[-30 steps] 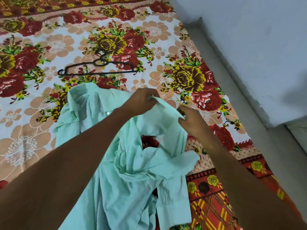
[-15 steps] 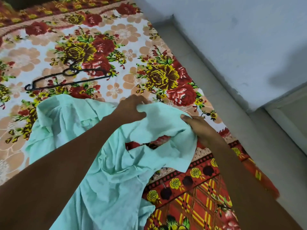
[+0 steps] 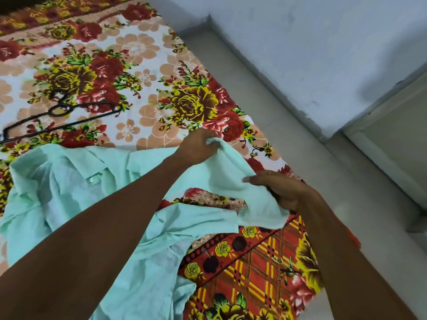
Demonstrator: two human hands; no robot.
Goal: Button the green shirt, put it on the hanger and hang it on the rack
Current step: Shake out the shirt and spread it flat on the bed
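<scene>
The left hand [image 3: 196, 147] has its fingers curled around a bunched edge of the pale mint-green cotton shirt [image 3: 76, 188], a small wad of cloth showing between thumb and fingers. The right hand [image 3: 280, 189] pinches the same stretch of fabric a little nearer the camera, thumb on top and fingers tucked beneath, so that the cloth runs between the two hands in a raised fold. The hands are near each other but apart, each clamped on the shirt.

The rest of the shirt lies crumpled and unbuttoned on the floral bedsheet [image 3: 143, 56], spread toward the left, where its collar and one small pale button [image 3: 91, 180] show. A gap between the lifted fold and the lower panel shows the sheet's pattern underneath. The sheet is printed with red and yellow roses on a pale ground, with a red and yellow chequered border near the right hand.

Beyond the shirt, well apart from both hands, a thin black wire hanger [image 3: 60, 116] lies flat on the sheet. To the right of the sheet are a pale grey tiled floor [image 3: 307, 155] and a light blue painted wall [image 3: 312, 42].
</scene>
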